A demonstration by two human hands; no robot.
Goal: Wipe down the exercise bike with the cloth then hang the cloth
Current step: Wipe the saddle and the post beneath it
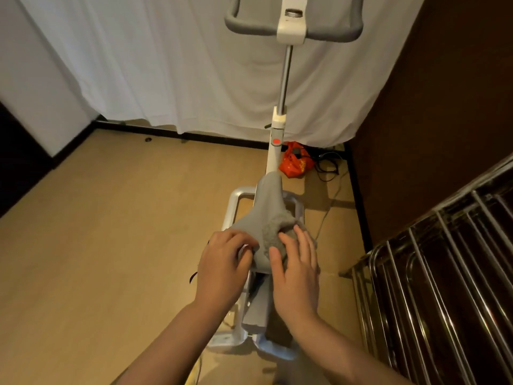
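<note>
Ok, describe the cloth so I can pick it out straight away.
Follow the exercise bike from its handlebars down the post to the grey saddle. The cloth lies bunched on the saddle's right rear, under the right hand. It is grey too, but fuzzy; the saddle is smooth.

Grey padded handlebar (pixel 294 26): upper part cut off by the top edge.
Fluffy grey cloth (pixel 277 232): partly covered by the flat right hand (pixel 297 270).
Grey bike saddle (pixel 263 215): rear edge hidden under the left hand (pixel 222 268).
Chrome tube rack (pixel 444 273): runs out at the right edge.
Red crumpled bag (pixel 295 163): print too small to read.
</note>
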